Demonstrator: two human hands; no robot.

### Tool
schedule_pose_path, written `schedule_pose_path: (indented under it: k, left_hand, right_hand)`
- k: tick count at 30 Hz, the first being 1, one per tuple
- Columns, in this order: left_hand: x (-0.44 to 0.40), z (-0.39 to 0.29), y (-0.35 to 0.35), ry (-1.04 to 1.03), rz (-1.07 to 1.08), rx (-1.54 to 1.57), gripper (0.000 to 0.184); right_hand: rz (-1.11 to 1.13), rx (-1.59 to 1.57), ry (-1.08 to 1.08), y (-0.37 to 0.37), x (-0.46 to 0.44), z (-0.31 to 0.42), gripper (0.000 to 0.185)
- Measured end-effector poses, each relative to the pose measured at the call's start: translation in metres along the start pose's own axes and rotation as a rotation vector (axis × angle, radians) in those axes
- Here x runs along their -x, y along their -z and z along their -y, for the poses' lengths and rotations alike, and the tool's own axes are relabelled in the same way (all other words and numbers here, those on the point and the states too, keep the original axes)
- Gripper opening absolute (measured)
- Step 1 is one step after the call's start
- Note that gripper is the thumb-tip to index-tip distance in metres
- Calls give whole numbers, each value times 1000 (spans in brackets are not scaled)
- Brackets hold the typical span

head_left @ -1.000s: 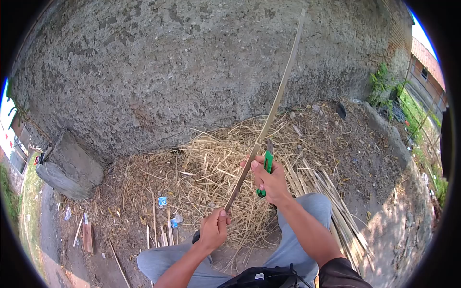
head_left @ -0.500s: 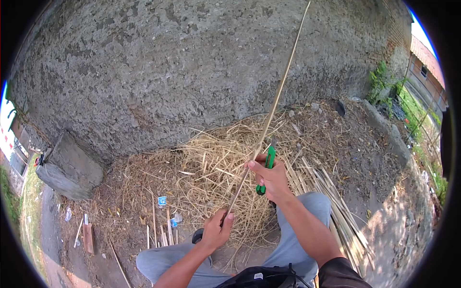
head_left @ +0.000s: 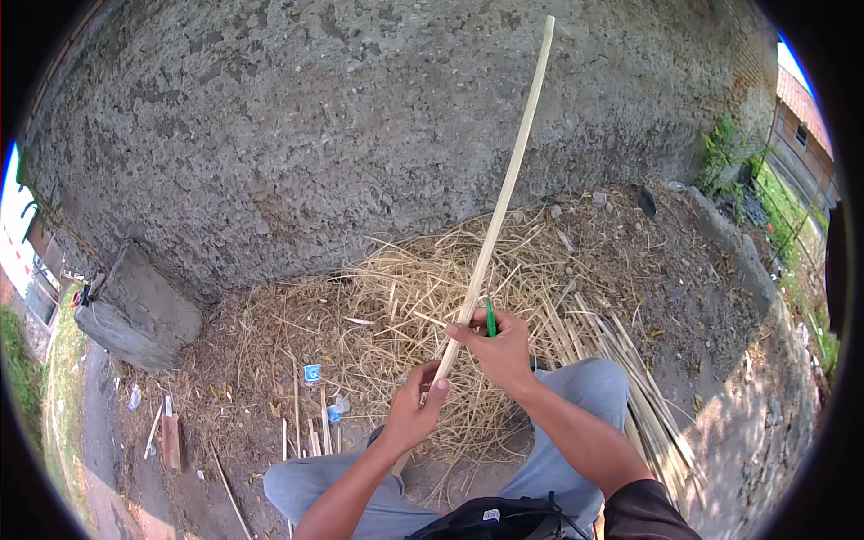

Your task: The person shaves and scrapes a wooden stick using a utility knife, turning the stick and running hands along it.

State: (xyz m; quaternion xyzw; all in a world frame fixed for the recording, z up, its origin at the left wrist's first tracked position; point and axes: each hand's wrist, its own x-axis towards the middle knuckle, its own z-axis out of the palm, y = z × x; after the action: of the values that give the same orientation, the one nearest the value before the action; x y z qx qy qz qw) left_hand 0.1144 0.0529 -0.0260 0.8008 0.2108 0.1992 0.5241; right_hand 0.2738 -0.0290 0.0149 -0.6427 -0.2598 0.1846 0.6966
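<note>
Gripping a strip (head_left: 501,202) low, the left hand (head_left: 414,416) is apparently steadying it; above, the right hand (head_left: 500,353) is pinching it and holding a cutter (head_left: 490,319), likely needing firmness next.

A weathered wall (head_left: 315,135) stands behind a grey block (head_left: 148,310) at left, a blue packet (head_left: 312,373) on the ground (head_left: 688,310) and a green shrub (head_left: 722,160) at right.

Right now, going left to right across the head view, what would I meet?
Grey block, small blue-and-white packet, left hand, right hand, loose bundle of pale strips, tiled roof.
</note>
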Motion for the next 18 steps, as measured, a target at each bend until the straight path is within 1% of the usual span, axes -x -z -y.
schedule_pose_path:
  k: [2,3,5,6,8,9,11,13,14,15,17,18]
  left_hand:
    - [-2,7,-2,13,22,83,42]
    - [-1,10,-5,13,20,86,42]
    - [2,12,-10,30,-87,34,32]
    - [3,14,-10,29,-85,37,32]
    - [7,11,-9,69,-167,46,28]
    - [9,10,-8,71,-170,46,28]
    - [11,-3,-3,37,-268,39,27]
    - [12,-7,2,46,-299,10,27]
    - [12,-8,5,52,-324,-18,28]
    - [12,-8,6,55,-331,-20,28]
    - [13,-6,8,63,-384,-54,28]
    - [12,-4,9,66,-390,-54,28]
  right_hand:
    - [-9,-3,33,-5,1,-11,25]
    - [-4,-7,19,-7,-1,-17,25]
    - [0,-7,7,-8,-1,-16,26]
    - [-3,36,22,-9,2,-15,28]
    - [-5,77,35,-9,6,-8,29]
    - [43,135,35,-7,6,-3,31]
    - [101,192,37,-3,4,2,34]
    - [108,263,193,1,1,5,38]
    - [135,334,177,6,0,8,41]
    - [143,332,178,7,-2,4,41]
    - [35,392,433,8,-6,-1,38]
    - [107,423,300,13,-4,-1,32]
